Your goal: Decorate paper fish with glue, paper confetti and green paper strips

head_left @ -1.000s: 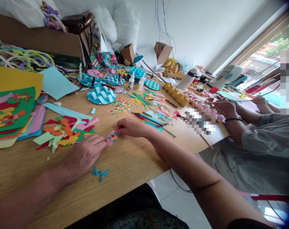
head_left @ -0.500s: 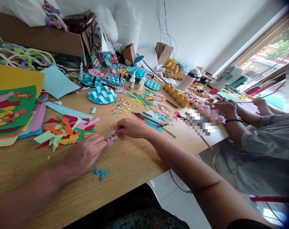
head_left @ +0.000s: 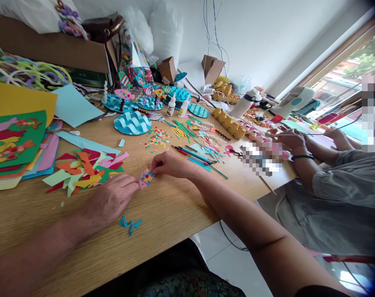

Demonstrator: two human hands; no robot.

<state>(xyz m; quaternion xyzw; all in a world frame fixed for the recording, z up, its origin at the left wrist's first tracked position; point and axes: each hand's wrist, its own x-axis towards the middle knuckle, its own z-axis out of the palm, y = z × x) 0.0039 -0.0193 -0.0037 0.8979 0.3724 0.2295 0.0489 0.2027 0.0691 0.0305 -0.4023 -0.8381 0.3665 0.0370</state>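
Note:
A small pink paper fish [head_left: 147, 176] with a blue section covered in coloured dots lies on the table between my hands. My left hand [head_left: 115, 196] is closed, its fingertips holding the fish's pink lower left end. My right hand [head_left: 169, 164] pinches the fish's upper right end; the fingertips hide that end. Below my left hand are blue paper scraps [head_left: 131, 225]. Beyond it lies a heap of coloured paper pieces [head_left: 87, 170]. Tiny paper dots [head_left: 156, 138] are scattered past my right hand, near several pencils [head_left: 192, 153].
Coloured sheets [head_left: 41, 159] are stacked at the left. Blue wavy discs [head_left: 132, 124] and glue bottles [head_left: 171, 105] stand farther back. Egg-carton strips [head_left: 227, 123] and a white bottle [head_left: 244, 103] are at the right, where another person's hands [head_left: 291, 140] work.
My right hand has shifted very slightly at the fish's upper end. My left hand and the fish stay nearly in place. The other person's arms have moved a little left.

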